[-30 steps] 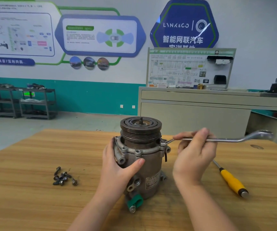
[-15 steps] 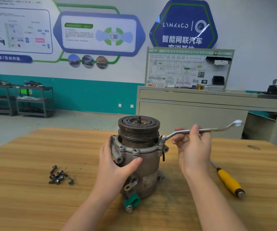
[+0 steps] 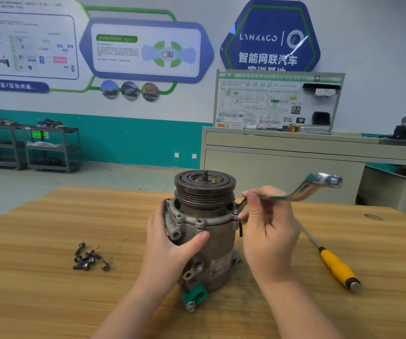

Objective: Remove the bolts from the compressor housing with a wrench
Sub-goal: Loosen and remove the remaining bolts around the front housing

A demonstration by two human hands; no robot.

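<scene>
The right hand (image 3: 269,231) hides the wrench (image 3: 306,189) end at the bolt. The wrench's far end is blurry. The left hand (image 3: 170,243) covers the compressor's (image 3: 209,231) left side.

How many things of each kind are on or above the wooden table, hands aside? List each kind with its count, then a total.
Compressor: 1
Wrench: 1
Yellow-handled screwdriver: 1
Loose bolts: about 7, piled, so the count is uncertain
Total: about 10
</scene>
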